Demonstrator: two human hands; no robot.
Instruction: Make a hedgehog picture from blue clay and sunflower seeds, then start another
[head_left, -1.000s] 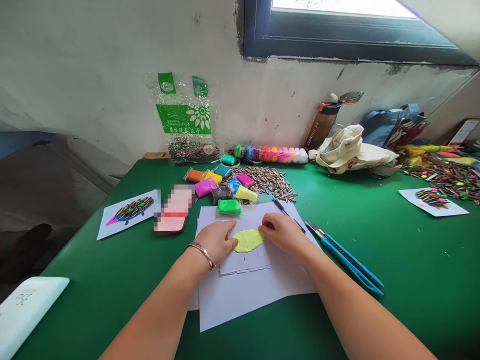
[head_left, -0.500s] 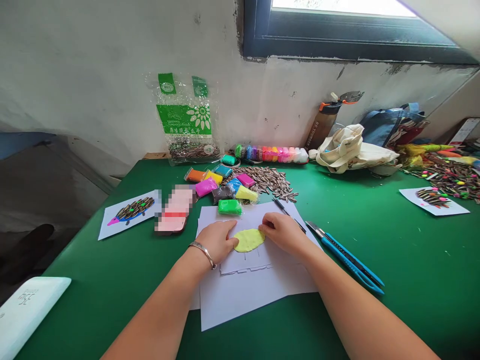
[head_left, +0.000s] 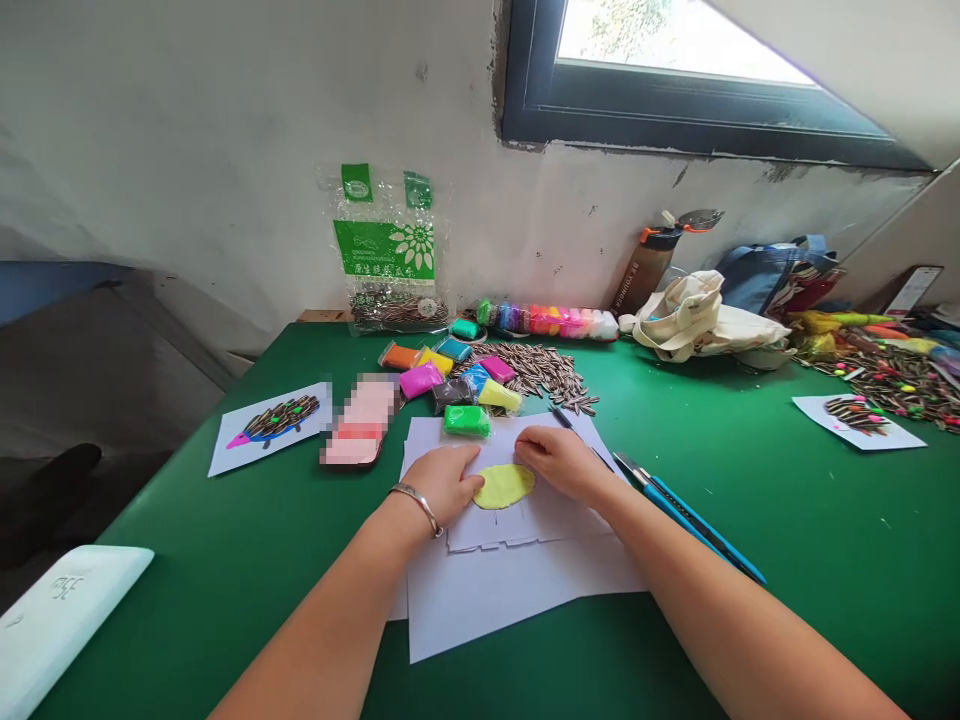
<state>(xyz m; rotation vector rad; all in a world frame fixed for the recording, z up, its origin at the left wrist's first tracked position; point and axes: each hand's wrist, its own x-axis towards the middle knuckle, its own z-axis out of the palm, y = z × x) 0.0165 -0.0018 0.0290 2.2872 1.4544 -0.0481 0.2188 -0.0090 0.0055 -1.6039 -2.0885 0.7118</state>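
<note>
A flat yellow oval of modelling clay (head_left: 504, 487) lies on a small white sheet (head_left: 466, 535) with a ragged lower edge. Short pen lines show below the oval. My left hand (head_left: 441, 483), with a silver bracelet at the wrist, rests on the paper. Its thumb touches the clay's left edge and its index finger is stretched apart. My right hand (head_left: 559, 462) is closed, its curled fingers at the clay's upper right edge. Whatever may be between those fingertips is hidden. Larger white sheets (head_left: 487, 610) lie underneath.
Packets of coloured clay (head_left: 466, 420) and a heap of sunflower seeds (head_left: 544, 370) lie beyond the paper. A black pen (head_left: 564, 418) and a blue utility knife (head_left: 697, 520) are at right. A hedgehog picture (head_left: 274, 425) and a phone (head_left: 361, 420) lie at left.
The camera view has shifted slightly, moving the whole scene a little in the picture. My right fingers have moved slightly left along the clay's upper edge. The left hand keeps its place.
</note>
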